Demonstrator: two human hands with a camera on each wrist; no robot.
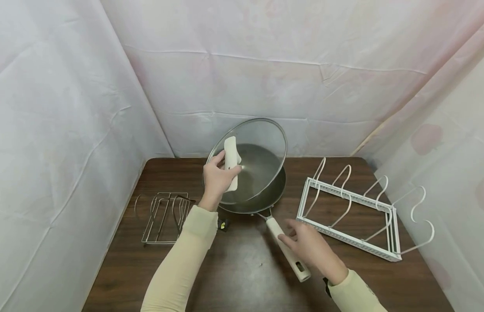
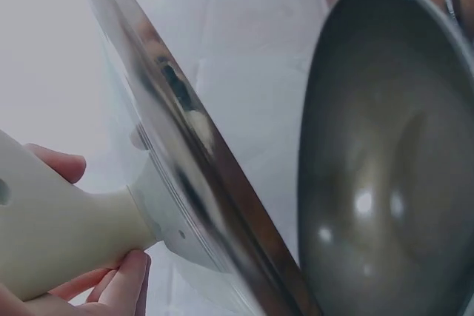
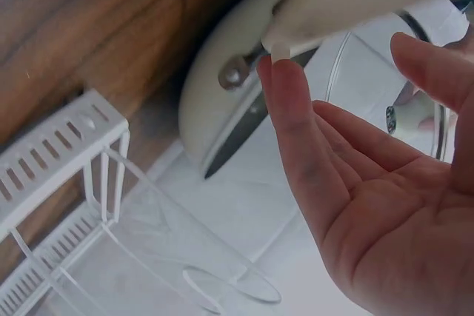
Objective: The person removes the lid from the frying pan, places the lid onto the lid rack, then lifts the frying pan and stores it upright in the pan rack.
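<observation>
Gripped by its cream handle [image 1: 230,161] in the left hand [image 1: 216,182], thumb on one side and fingers curled round the other: a glass lid [image 1: 247,160], tilted up on edge above the pan [image 1: 261,190], near rim low over the pan, far rim raised toward the white backdrop. Further left on the dark wooden table [image 1: 242,268], well apart from everything else, a low wire rack [image 1: 165,216]. From the left wrist view, fingers [image 2: 122,283] wrapped under the handle, steel rim band catching reflections, pan bowl dark and glossy just beside it.

Likely fairly heavy for one hand and certainly breakable: rigid glass, smooth and slippery anywhere but the handle, so best held exactly there, the only matte, shaped part. Clear dome, thin metal edge, pale oblong handle at the centre.

Rightward, the pan's long cream handle [image 1: 289,251] pointing toward the viewer, with the right hand [image 1: 310,247] spread flat just over it, fingers straight and loose, holding nothing; contact with the handle not clear from the head view, and from the right wrist view only an open palm. Furthest right, a white pot-lid organiser [image 1: 351,212] with curved wire dividers, resting on the table.
</observation>
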